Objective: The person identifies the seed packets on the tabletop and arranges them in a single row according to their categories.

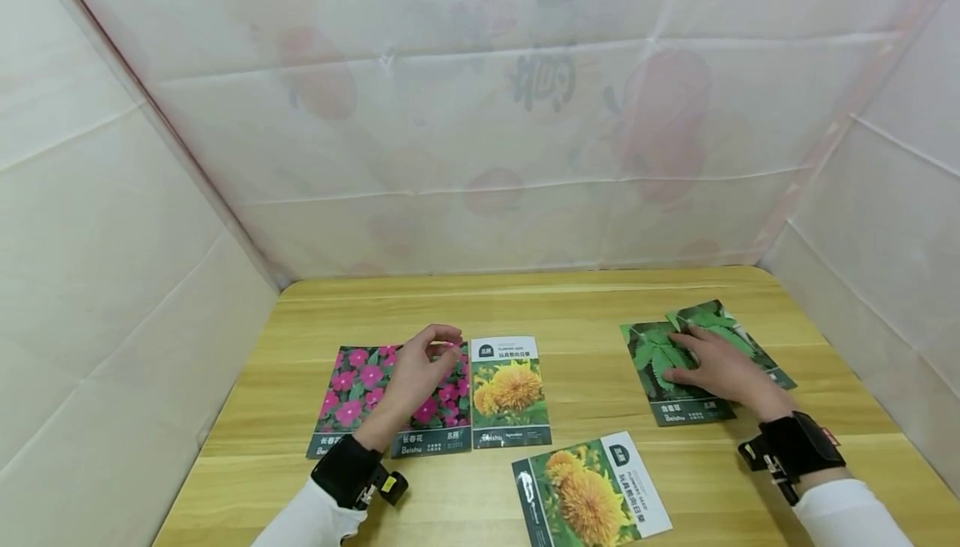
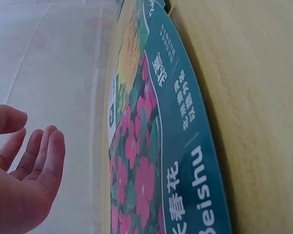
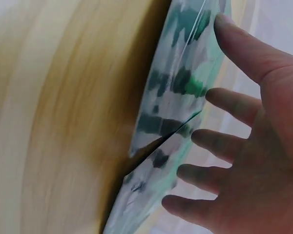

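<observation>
My left hand (image 1: 416,372) hovers over two seed packets with pink flowers, one on the left (image 1: 351,388) and one on the right (image 1: 448,414). Its fingers are loosely bent and hold nothing; in the left wrist view a gap separates the hand (image 2: 31,180) from the packets. Over on the right, my right hand (image 1: 720,368) rests spread on two green-leaf seed packets, the nearer (image 1: 660,355) and a tilted one (image 1: 757,347) beside it. Straight fingertips touch their faces in the right wrist view. The hand covers the place where these packets meet.
A yellow sunflower seed packet (image 1: 513,393) lies against the right pink packet. Another sunflower packet (image 1: 592,497) lies turned sideways near the front of the wooden table (image 1: 577,305). Pale fabric walls (image 1: 450,230) stand at the back and both sides.
</observation>
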`<state>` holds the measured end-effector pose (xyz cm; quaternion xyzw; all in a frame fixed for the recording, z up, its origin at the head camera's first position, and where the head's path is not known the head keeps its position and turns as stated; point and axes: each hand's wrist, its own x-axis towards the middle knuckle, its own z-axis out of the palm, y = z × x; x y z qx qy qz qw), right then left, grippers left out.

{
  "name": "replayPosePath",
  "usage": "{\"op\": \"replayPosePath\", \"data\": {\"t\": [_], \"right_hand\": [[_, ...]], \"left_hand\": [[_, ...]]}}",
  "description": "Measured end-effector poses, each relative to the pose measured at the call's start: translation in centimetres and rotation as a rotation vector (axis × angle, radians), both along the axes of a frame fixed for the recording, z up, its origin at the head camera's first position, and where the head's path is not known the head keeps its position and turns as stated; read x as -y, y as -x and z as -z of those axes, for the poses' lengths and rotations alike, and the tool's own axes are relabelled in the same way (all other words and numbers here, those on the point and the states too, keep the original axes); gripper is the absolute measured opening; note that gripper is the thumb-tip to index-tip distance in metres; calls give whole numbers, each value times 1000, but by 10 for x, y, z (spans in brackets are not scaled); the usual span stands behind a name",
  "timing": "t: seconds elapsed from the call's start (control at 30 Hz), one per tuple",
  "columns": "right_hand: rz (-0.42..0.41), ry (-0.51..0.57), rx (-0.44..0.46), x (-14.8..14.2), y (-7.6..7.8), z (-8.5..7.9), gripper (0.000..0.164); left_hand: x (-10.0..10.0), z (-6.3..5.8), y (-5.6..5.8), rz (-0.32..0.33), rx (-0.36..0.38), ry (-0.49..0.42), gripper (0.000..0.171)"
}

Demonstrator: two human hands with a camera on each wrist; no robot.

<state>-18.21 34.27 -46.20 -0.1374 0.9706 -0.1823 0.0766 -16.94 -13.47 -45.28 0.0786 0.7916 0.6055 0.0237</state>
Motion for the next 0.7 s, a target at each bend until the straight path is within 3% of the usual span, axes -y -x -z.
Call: {"op": "replayPosePath", "data": {"t": [0.23, 0.27, 0.43, 0.47, 0.5, 0.63, 0.67, 0.7], "right_hand": [[-102, 9, -77, 54, -22, -21, 72], [-134, 4, -96, 62, -27, -22, 70], [-274, 9, -117, 97, -51, -27, 66], [-297, 8, -115, 102, -55, -27, 66], [-308, 9, -99, 107, -59, -27, 66], [-363, 13, -60, 118, -71, -23, 65], [-378, 25, -50, 119, -74, -21, 63], [-394, 30, -48, 121, -76, -20, 62]], "left_hand": [[-1, 1, 1, 0, 13, 16, 24], [-2, -5, -1, 2, 15, 17, 24], [4, 44, 19, -2, -25, 16, 24], [5, 45, 19, 18, -55, 11, 24], [8, 61, 25, 18, -71, 10, 24], [7, 51, 18, 42, -111, 39, 30], [6, 44, 15, 45, -114, 36, 31], [5, 45, 15, 33, -95, 37, 32]]}}
